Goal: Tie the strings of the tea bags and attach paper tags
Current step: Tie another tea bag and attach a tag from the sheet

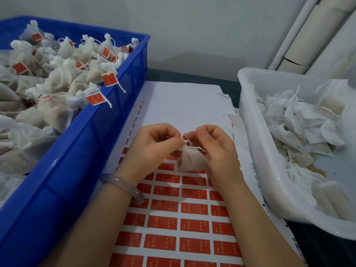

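- Tea bag (187, 161) sits btwn both hands, just under the fingertips, over the sticker sheet (192, 209).
- L hand (154, 145): fingers curled, pinching the string (185, 141) at the bag's neck.
- R hand (215, 147): also curled, pinching the string; its heel side touches the bag.
- Bag's gathered neck points away from the person; long axis runs near-to-far.
- Blue crate (92, 135) is to the left, white tub (257, 151) to the right.

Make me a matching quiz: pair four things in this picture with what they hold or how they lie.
Things: 1 blue crate; 2 white tub; 3 tag sheet; 4 tea bag.
States: A pinched by left hand and right hand; B holds untagged bags; C holds tagged bags; D lies flat, rows of red tags.
Pairs: 1-C; 2-B; 3-D; 4-A.
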`<action>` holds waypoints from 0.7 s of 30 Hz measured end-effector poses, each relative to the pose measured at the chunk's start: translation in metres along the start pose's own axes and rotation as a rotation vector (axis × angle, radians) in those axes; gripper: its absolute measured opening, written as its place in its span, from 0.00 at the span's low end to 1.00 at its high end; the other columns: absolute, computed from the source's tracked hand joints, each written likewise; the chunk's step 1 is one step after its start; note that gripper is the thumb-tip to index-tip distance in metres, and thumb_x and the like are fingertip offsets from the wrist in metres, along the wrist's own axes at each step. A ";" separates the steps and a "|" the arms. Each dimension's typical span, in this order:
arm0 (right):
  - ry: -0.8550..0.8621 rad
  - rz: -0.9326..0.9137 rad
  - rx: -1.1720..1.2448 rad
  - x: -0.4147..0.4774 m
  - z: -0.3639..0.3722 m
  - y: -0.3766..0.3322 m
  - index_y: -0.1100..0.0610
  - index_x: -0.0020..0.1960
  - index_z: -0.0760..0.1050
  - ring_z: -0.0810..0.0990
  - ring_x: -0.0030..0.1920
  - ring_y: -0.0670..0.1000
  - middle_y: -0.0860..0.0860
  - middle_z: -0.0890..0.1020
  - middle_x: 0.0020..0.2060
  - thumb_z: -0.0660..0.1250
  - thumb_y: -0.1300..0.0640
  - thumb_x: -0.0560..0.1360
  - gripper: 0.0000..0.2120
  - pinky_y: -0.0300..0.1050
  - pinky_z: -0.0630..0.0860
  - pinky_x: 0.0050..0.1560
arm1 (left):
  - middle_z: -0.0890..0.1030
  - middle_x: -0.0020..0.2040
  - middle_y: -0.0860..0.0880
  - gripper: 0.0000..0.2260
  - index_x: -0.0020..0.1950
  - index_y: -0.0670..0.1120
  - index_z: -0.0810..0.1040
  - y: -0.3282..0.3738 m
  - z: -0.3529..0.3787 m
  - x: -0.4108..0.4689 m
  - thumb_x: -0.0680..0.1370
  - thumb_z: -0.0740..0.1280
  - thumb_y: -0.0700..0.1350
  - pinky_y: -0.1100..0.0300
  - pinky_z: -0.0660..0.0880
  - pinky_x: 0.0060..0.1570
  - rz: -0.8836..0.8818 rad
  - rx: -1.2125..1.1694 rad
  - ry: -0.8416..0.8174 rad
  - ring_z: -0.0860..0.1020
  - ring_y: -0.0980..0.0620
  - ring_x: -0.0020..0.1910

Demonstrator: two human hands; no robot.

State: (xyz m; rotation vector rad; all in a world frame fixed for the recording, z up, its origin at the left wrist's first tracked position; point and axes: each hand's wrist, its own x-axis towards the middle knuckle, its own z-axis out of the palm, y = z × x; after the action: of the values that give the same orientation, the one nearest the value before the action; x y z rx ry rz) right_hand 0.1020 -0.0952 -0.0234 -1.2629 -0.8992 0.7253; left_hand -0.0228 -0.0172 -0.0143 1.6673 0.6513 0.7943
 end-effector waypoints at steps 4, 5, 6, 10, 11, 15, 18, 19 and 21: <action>-0.087 0.156 0.000 -0.001 0.001 0.002 0.49 0.37 0.82 0.81 0.41 0.50 0.48 0.83 0.36 0.56 0.42 0.74 0.19 0.49 0.78 0.47 | 0.78 0.39 0.41 0.04 0.41 0.39 0.77 0.002 -0.001 0.000 0.75 0.64 0.35 0.55 0.78 0.39 -0.003 -0.168 0.029 0.79 0.46 0.37; -0.102 0.135 -0.075 -0.001 0.001 0.002 0.49 0.39 0.82 0.81 0.42 0.50 0.48 0.83 0.37 0.58 0.45 0.75 0.17 0.50 0.79 0.49 | 0.78 0.39 0.41 0.04 0.42 0.39 0.77 0.003 -0.001 0.000 0.75 0.64 0.36 0.55 0.78 0.39 0.009 -0.153 0.025 0.79 0.45 0.37; -0.102 0.100 -0.136 -0.002 0.001 0.003 0.49 0.41 0.82 0.81 0.43 0.50 0.47 0.83 0.38 0.60 0.48 0.76 0.14 0.50 0.79 0.49 | 0.78 0.38 0.42 0.04 0.42 0.39 0.77 0.003 0.000 -0.001 0.75 0.64 0.37 0.55 0.79 0.39 0.021 -0.130 0.021 0.79 0.45 0.36; -0.119 -0.013 -0.152 -0.002 -0.001 0.000 0.51 0.46 0.82 0.82 0.44 0.46 0.46 0.84 0.41 0.66 0.59 0.75 0.06 0.36 0.78 0.43 | 0.80 0.36 0.50 0.04 0.42 0.44 0.77 0.005 0.002 -0.003 0.76 0.64 0.39 0.65 0.77 0.35 0.061 -0.042 -0.003 0.80 0.52 0.36; -0.134 -0.005 -0.118 -0.002 -0.001 -0.001 0.53 0.47 0.82 0.83 0.43 0.47 0.47 0.85 0.41 0.67 0.60 0.74 0.06 0.36 0.78 0.42 | 0.80 0.36 0.51 0.04 0.42 0.45 0.77 0.005 0.002 -0.004 0.76 0.64 0.40 0.66 0.77 0.35 0.066 -0.038 -0.001 0.80 0.53 0.36; -0.043 0.058 -0.084 -0.002 0.003 0.001 0.52 0.44 0.80 0.82 0.42 0.49 0.47 0.84 0.39 0.65 0.56 0.75 0.05 0.44 0.81 0.45 | 0.80 0.37 0.51 0.04 0.42 0.47 0.77 0.004 0.005 -0.004 0.76 0.65 0.41 0.65 0.77 0.37 0.071 -0.046 0.096 0.80 0.53 0.37; 0.262 -0.029 -0.101 0.000 0.002 0.001 0.49 0.40 0.76 0.80 0.39 0.43 0.41 0.81 0.34 0.65 0.51 0.74 0.06 0.35 0.78 0.41 | 0.80 0.36 0.53 0.05 0.40 0.48 0.78 0.001 0.006 -0.003 0.76 0.65 0.41 0.65 0.77 0.36 0.033 -0.055 0.176 0.80 0.53 0.37; 0.284 -0.113 -0.137 0.000 -0.001 -0.001 0.48 0.39 0.76 0.80 0.39 0.42 0.39 0.81 0.34 0.66 0.50 0.73 0.05 0.31 0.77 0.40 | 0.80 0.36 0.53 0.05 0.40 0.47 0.78 0.001 0.005 -0.002 0.76 0.65 0.41 0.65 0.78 0.37 0.026 -0.052 0.183 0.80 0.52 0.37; 0.169 -0.223 -0.184 -0.001 -0.003 -0.006 0.46 0.40 0.77 0.80 0.42 0.41 0.37 0.81 0.36 0.67 0.53 0.72 0.04 0.28 0.75 0.38 | 0.80 0.36 0.50 0.05 0.40 0.46 0.78 0.001 0.005 -0.002 0.76 0.65 0.40 0.64 0.78 0.37 0.025 -0.084 0.165 0.81 0.51 0.37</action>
State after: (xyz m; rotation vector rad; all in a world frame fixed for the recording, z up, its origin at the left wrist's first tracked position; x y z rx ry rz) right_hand 0.1039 -0.0989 -0.0181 -1.3382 -0.9648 0.3606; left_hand -0.0198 -0.0219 -0.0148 1.5477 0.7031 0.9714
